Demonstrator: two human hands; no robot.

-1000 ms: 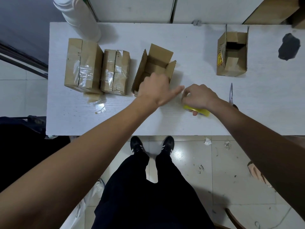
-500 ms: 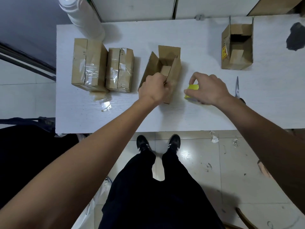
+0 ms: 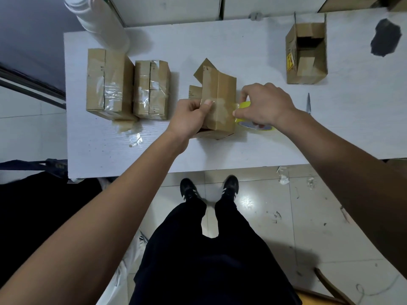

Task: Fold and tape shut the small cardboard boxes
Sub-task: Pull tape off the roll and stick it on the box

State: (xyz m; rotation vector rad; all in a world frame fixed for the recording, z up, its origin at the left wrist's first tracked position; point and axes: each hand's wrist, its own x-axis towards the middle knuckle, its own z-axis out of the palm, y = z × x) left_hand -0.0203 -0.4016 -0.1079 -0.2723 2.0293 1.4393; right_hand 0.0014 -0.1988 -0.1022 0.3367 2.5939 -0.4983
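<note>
Cardboard box being worked on, small and brown (image 3: 219, 100), sat near the middle of the white wooden table (image 3: 242, 51), close to the front edge, two top flaps folded over and a couple of flaps still sticking out at its far left side. Left hand (image 3: 189, 118) gripped the box's near left side, fingers curled, thumb pressed flat on the top flap. Clear glossy tape strip (image 3: 221, 107) lay across the top of the box from the thumb over to the right edge. Right hand (image 3: 265, 104) was clenched around the yellow roll of packing tape (image 3: 253, 124), just beside the box's right side, touching or nearly so; roll was mostly hidden under the hand. Two taped-shut brown cardboard boxes sat side by side at the table's left: larger one (image 3: 108, 83) and smaller one (image 3: 152, 89), touching or almost. Crumpled scraps of clear tape (image 3: 132, 134) lay on the table in front of them. Open brown cardboard box with a yellow label (image 3: 307, 56) stood well apart at the far right. Pointed metal blade (image 3: 308, 103) showed just past the right wrist, rest of it hidden. White plastic cylinder (image 3: 97, 18) leaned at the table's far left corner.
</note>
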